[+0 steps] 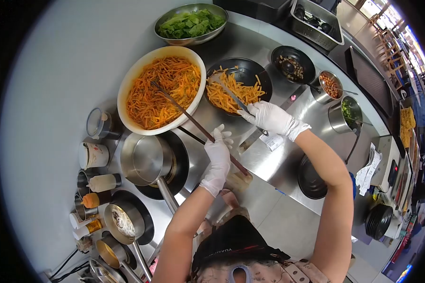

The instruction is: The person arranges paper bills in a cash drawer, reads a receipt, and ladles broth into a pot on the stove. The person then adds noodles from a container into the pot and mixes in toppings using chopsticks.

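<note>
My left hand (218, 158), in a white glove, is closed around long dark-brown chopsticks (186, 113). Their far tips reach into a large cream basin (121, 101) of seasoned orange strips (160, 89), some darker and redder than others. My right hand (273, 119), gloved too, grips the handle of a metal spoon (232, 93). The spoon's head rests among yellow-orange strips (243, 93) in a black bowl (267, 78), right of the basin. Part of the second chopstick is hidden behind my left hand.
A steel bowl of lettuce (163, 35) stands behind the basin. Saucepans (146, 160) and squeeze bottles (101, 183) line the left. To the right are a small black pan (307, 61), a cup of peanuts (330, 86), a pot with chopped greens (337, 118) and a receipt printer (387, 153).
</note>
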`<state>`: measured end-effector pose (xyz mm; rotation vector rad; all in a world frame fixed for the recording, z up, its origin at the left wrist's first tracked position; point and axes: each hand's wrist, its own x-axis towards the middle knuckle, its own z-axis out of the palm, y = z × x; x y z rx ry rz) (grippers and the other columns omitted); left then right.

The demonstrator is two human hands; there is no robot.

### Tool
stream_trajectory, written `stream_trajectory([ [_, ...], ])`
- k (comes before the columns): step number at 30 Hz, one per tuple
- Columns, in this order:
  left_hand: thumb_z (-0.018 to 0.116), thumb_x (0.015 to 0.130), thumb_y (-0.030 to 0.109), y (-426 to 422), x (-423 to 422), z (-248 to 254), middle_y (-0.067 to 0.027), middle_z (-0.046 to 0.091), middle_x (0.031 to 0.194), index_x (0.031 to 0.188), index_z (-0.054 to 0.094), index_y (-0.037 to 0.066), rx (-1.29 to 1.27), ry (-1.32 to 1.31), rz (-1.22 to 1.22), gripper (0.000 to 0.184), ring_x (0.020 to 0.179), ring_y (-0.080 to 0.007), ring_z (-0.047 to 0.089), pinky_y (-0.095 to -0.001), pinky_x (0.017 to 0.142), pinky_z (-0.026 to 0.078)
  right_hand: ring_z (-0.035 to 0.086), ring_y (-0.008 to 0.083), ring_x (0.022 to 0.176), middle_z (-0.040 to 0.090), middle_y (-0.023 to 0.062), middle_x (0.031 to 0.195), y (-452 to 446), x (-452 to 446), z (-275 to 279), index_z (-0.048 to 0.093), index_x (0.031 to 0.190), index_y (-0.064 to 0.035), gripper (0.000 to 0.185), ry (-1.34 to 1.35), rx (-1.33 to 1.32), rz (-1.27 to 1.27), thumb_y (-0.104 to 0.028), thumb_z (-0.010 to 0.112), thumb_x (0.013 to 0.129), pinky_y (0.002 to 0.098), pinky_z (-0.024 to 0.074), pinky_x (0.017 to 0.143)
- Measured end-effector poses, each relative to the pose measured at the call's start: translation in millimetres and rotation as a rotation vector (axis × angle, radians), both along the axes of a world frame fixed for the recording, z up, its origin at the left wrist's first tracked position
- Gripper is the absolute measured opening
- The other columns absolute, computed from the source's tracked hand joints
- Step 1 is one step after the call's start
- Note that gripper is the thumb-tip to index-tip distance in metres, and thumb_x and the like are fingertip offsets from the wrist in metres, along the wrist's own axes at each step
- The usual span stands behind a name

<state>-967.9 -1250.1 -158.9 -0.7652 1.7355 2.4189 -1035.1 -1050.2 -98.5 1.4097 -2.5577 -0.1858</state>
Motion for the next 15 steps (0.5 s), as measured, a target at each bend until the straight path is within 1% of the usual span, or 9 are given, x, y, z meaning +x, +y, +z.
stream_trajectory([
  [1, 0.046, 0.101, 0.031, 1.2, -2.6, -4.6, -0.0077, 0.066, 0.081, 0.114, 0.06, -0.001, -0.004, -0.004, 0.008, 0.037, 0.055, -0.0091, 0.056, -0.0209, 0.047, 0.042, 0.058, 0.0209, 0.081, 0.055, 0.0079, 0.093, 3.7, 0.1, 3.5, 0.049, 0.13, -0.0026, 0.055, 0.0, 0.058, 0.028, -0.013, 0.056, 0.077, 0.0306, 0.0492, 0.073],
  [4, 0.047, 0.1, 0.029, 8.3, -11.5, -12.4, -0.0093, 0.067, 0.087, 0.116, 0.059, -0.001, 0.002, -0.001, 0.025, 0.036, 0.056, -0.0098, 0.057, -0.021, 0.045, 0.042, 0.057, 0.0207, 0.081, 0.056, 0.0083, 0.093, 22.5, -0.3, 12.0, 0.049, 0.13, -0.0016, 0.056, -0.047, 0.108, 0.055, -0.014, 0.057, 0.075, 0.0308, 0.0491, 0.074],
  [6, 0.047, 0.1, 0.028, 13.2, -19.9, -11.3, -0.0107, 0.067, 0.09, 0.116, 0.058, -0.001, 0.005, 0.012, 0.035, 0.036, 0.057, -0.0105, 0.059, -0.0214, 0.044, 0.043, 0.057, 0.0206, 0.079, 0.056, 0.0086, 0.095, 39.3, 4.3, 15.3, 0.05, 0.128, -0.0009, 0.056, -0.03, 0.105, 0.073, -0.013, 0.058, 0.074, 0.0304, 0.0495, 0.072],
  [8, 0.048, 0.099, 0.03, 19.2, -28.8, -1.1, -0.0091, 0.065, 0.088, 0.114, 0.058, 0.0, -0.054, -0.055, 0.023, 0.034, 0.053, -0.0089, 0.054, -0.0236, 0.04, 0.04, 0.057, 0.0207, 0.076, 0.056, 0.0085, 0.093, 49.8, 7.7, 18.0, 0.05, 0.127, -0.0006, 0.057, 0.001, 0.098, -0.025, -0.012, 0.059, 0.072, 0.0301, 0.0501, 0.069],
  [9, 0.05, 0.098, 0.03, 15.4, -33.3, 4.2, -0.0106, 0.066, 0.088, 0.109, 0.058, -0.003, -0.088, -0.107, -0.038, 0.036, 0.048, -0.0117, 0.056, -0.0255, 0.037, 0.04, 0.058, 0.0208, 0.075, 0.055, 0.0082, 0.09, 48.4, 7.8, 21.6, 0.051, 0.125, -0.0001, 0.053, 0.046, -0.027, 0.005, -0.011, 0.058, 0.073, 0.0305, 0.0508, 0.067],
  [10, 0.05, 0.098, 0.03, 15.3, -38.9, 0.6, -0.0106, 0.066, 0.088, 0.109, 0.058, -0.003, -0.086, -0.107, -0.036, 0.036, 0.048, -0.0117, 0.056, -0.0255, 0.037, 0.04, 0.058, 0.0208, 0.075, 0.055, 0.0082, 0.09, 43.7, 5.5, 21.9, 0.051, 0.125, -0.0001, 0.053, 0.046, -0.024, 0.007, -0.011, 0.058, 0.073, 0.0305, 0.0508, 0.067],
  [12, 0.051, 0.098, 0.029, 18.4, -50.5, -8.9, -0.0113, 0.065, 0.082, 0.102, 0.057, -0.006, -0.175, -0.045, 0.012, 0.036, 0.044, -0.015, 0.058, -0.0266, 0.036, 0.04, 0.059, 0.0208, 0.077, 0.055, 0.0083, 0.09, 26.4, 1.1, 18.4, 0.052, 0.122, 0.0001, 0.05, 0.014, -0.086, -0.025, -0.01, 0.057, 0.074, 0.0318, 0.0512, 0.068],
  [14, 0.051, 0.097, 0.028, 17.3, -60.1, -8.5, -0.0117, 0.065, 0.079, 0.099, 0.056, -0.007, -0.198, -0.07, -0.022, 0.036, 0.044, -0.0163, 0.059, -0.0271, 0.035, 0.04, 0.06, 0.0212, 0.079, 0.056, 0.009, 0.092, 13.1, 1.2, 11.6, 0.052, 0.12, 0.0001, 0.047, -0.009, -0.026, -0.024, -0.01, 0.057, 0.075, 0.0322, 0.0516, 0.07],
  [15, 0.051, 0.097, 0.027, 16.3, -64.8, -8.4, -0.0122, 0.064, 0.077, 0.096, 0.056, -0.008, -0.223, -0.09, -0.054, 0.035, 0.044, -0.0177, 0.06, -0.0276, 0.035, 0.039, 0.06, 0.0213, 0.079, 0.056, 0.0092, 0.092, 9.8, 4.0, 5.0, 0.052, 0.12, 0.0008, 0.046, -0.041, 0.007, 0.034, -0.011, 0.056, 0.075, 0.0318, 0.0517, 0.071],
])
